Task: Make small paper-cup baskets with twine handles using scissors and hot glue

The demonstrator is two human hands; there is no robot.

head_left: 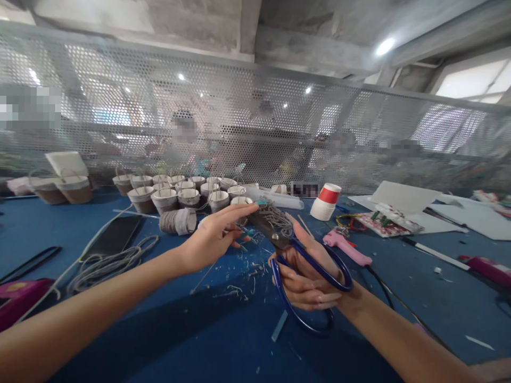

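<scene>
Someone is holding scissors (279,242) above a littered blue tabletop (223,340), a hand at each end.
Nearest me, the right hand (312,246) is curling its fingers around the handles (280,284), with pale scraps (235,290) lying nearby; the left hand (213,234) is stretching its upper fingers out at the blade ends, though I can't tell whether it's pinching anything. The blades (261,221) are pointing away, seemingly together, beside tangled grey cord (275,215). I'd judge that a handling step is in hand; any cut would be calling for parted blades and the left fingers clear. Farther off, wrapped cups (164,201) are standing left of stacked paper cups (324,205), and a perforated screen (223,96) is rising behind.
</scene>
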